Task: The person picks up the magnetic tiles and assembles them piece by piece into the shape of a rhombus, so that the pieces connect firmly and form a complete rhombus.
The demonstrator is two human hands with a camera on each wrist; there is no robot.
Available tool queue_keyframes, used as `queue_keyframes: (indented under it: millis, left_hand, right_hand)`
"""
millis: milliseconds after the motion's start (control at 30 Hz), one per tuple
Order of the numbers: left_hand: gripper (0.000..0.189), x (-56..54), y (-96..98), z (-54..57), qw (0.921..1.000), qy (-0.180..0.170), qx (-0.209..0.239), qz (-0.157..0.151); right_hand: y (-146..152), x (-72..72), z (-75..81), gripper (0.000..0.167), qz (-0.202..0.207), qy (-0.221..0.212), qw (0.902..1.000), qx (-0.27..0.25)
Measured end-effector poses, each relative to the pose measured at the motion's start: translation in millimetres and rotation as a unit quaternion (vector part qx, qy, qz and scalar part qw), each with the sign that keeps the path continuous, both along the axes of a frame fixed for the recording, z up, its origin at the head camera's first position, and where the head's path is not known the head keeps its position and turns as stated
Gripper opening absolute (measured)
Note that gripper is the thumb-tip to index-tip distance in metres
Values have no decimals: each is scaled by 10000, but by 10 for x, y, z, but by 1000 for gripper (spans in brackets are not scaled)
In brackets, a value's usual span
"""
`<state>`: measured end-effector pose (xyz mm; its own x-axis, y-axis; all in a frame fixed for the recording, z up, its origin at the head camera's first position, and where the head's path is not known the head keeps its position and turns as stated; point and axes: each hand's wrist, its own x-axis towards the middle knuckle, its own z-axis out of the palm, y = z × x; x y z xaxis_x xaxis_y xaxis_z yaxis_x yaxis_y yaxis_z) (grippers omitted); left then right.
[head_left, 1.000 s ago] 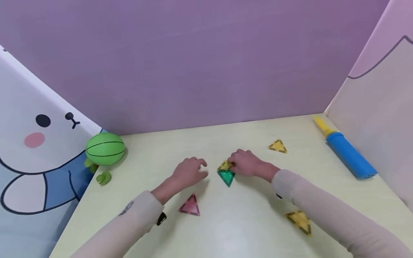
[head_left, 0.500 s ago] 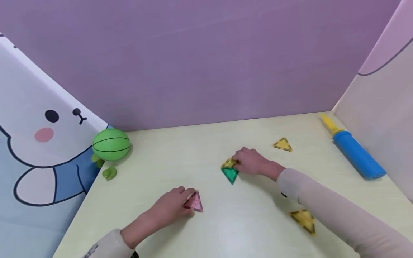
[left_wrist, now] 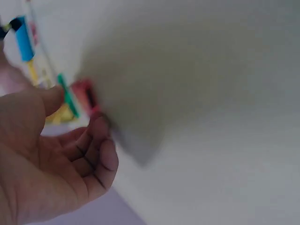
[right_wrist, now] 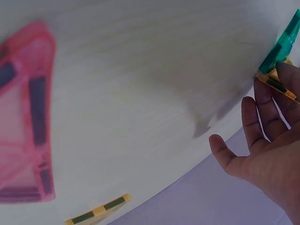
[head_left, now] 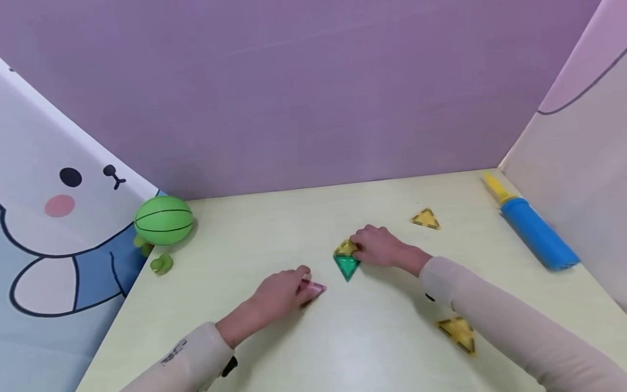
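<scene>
In the head view my left hand (head_left: 276,296) pinches a pink triangular magnetic tile (head_left: 317,288), much of it covered by the fingers. The left wrist view shows the same tile (left_wrist: 85,96) at the fingertips, blurred. My right hand (head_left: 379,246) holds a yellow triangular tile (head_left: 345,249) between thumb and fingers. Edge to edge with it lies a green triangular tile (head_left: 347,267), its tip toward me. From the right wrist, the yellow tile (right_wrist: 279,86) and the green tile (right_wrist: 281,47) meet at a slight angle.
A yellow tile (head_left: 426,218) lies behind the right hand, another yellow tile (head_left: 458,333) beside the right sleeve. A pink tile (right_wrist: 28,117) looms large in the right wrist view. A green ball (head_left: 164,220) and small green toy (head_left: 161,264) sit left, a blue pump (head_left: 539,234) right.
My left hand came down onto the pink tile, took hold of it and has carried it right and away from me, toward the green tile. The right hand stays at the yellow tile.
</scene>
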<state>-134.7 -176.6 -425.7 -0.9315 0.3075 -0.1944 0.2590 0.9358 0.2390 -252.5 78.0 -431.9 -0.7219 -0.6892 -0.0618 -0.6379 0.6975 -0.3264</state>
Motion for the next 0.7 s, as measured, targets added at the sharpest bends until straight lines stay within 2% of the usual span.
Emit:
queue_keyframes:
  millis: [100,167,300,367,500,700]
  left_hand:
    - [49,-23,-69,121,9999,-30,-109,-124]
    - [51,-37,-125,157,9994,-115,-105,-310]
    - [52,-61,-167,135,9978,-314,-2,-576]
    - [50,-74,-165,103,9976,-300,5,-632]
    - [49,-94,-156,49,9982,-178,14,-565]
    - [52,-88,-113,-34,9998,-35,104,-140]
  right_hand:
    - [5,9,11,16,-28,36,10000,-39]
    - [11,24,19,16,-77,38,10000,-21]
    - [28,61,27,15,-96,41,9999,-48]
    - [34,73,28,15,-83,58,9999,-71]
    - [41,75,8,17,-67,111,9999,-87]
    - [44,84,2,18,-95,81,9999,-115]
